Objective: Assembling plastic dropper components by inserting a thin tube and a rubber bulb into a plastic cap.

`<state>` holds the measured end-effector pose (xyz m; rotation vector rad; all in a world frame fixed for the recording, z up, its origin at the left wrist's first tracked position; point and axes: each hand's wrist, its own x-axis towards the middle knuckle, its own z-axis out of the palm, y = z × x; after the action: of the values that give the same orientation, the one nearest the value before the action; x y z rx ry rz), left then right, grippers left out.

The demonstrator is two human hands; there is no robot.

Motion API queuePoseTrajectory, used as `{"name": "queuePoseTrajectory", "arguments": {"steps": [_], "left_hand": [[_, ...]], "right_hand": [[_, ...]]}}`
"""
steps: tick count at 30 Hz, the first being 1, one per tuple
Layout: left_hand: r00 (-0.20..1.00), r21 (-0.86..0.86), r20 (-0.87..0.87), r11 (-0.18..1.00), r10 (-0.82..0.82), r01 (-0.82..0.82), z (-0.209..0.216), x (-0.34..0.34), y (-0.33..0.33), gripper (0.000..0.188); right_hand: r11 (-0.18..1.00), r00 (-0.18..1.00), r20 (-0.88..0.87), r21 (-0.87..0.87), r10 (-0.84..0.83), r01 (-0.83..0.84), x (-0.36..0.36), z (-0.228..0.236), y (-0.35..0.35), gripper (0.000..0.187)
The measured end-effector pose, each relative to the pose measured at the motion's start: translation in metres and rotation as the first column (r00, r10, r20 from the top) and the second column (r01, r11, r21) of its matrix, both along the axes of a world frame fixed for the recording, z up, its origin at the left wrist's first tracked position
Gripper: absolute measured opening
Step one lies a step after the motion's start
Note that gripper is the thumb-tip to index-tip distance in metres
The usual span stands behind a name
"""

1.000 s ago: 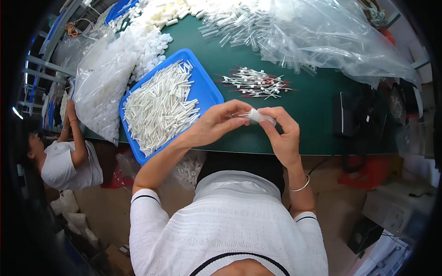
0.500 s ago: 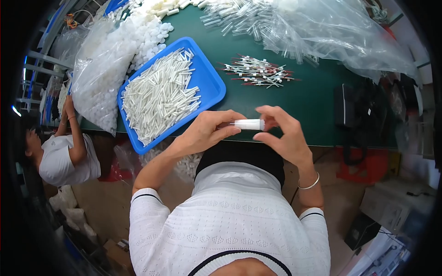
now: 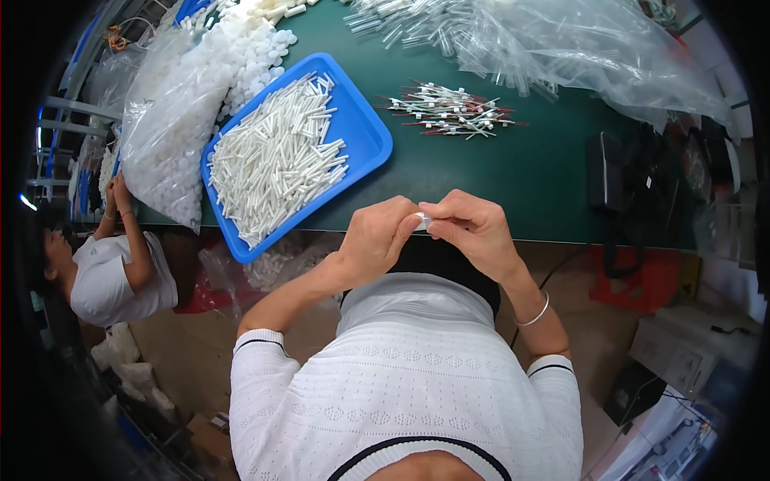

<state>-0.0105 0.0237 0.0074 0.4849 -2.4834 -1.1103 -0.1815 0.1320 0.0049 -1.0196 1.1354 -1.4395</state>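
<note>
My left hand (image 3: 375, 239) is closed around a small white cylinder (image 3: 423, 223), and most of it is hidden in my fingers. Against its right end, my right hand (image 3: 473, 232) pinches with thumb and forefinger. Both hands meet just in front of the table's near edge. To their left lies a blue tray (image 3: 365, 164) heaped with short white tubes (image 3: 277, 164). Beyond my hands, a loose pile of thin white sticks with red ends (image 3: 451, 110) rests on the green table (image 3: 513, 188).
A clear bag of white caps (image 3: 164, 152) spills out at the far left. Clear tubes (image 3: 413, 24) and a plastic bag (image 3: 593, 60) cover the back right. A black box (image 3: 603, 170) stands on the right. Another person (image 3: 120, 268) works at the far left.
My right hand has moved left and closed onto the end of the white cylinder. My left fingers now cover more of it.
</note>
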Motion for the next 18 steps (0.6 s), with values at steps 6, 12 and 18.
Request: {"name": "queuePoseTrajectory", "arguments": {"steps": [6, 12, 18], "left_hand": [[0.999, 0.391, 0.032, 0.919, 0.040, -0.050, 0.010, 0.002, 0.004, 0.016], [0.999, 0.064, 0.037, 0.998, 0.007, -0.010, 0.003, 0.009, 0.005, 0.024], [1.000, -0.001, 0.003, 1.000, 0.009, -0.009, 0.006, 0.005, 0.004, 0.019]], "right_hand": [[0.994, 0.987, -0.123, -0.048, -0.101, 0.096, 0.011, -0.014, 0.005, 0.023], [0.976, 0.984, 0.030, -0.124, -0.178, 0.180, 0.020, -0.029, 0.002, 0.022], [0.988, 0.990, -0.086, -0.117, -0.113, 0.103, 0.014, -0.024, -0.006, 0.022]]}}
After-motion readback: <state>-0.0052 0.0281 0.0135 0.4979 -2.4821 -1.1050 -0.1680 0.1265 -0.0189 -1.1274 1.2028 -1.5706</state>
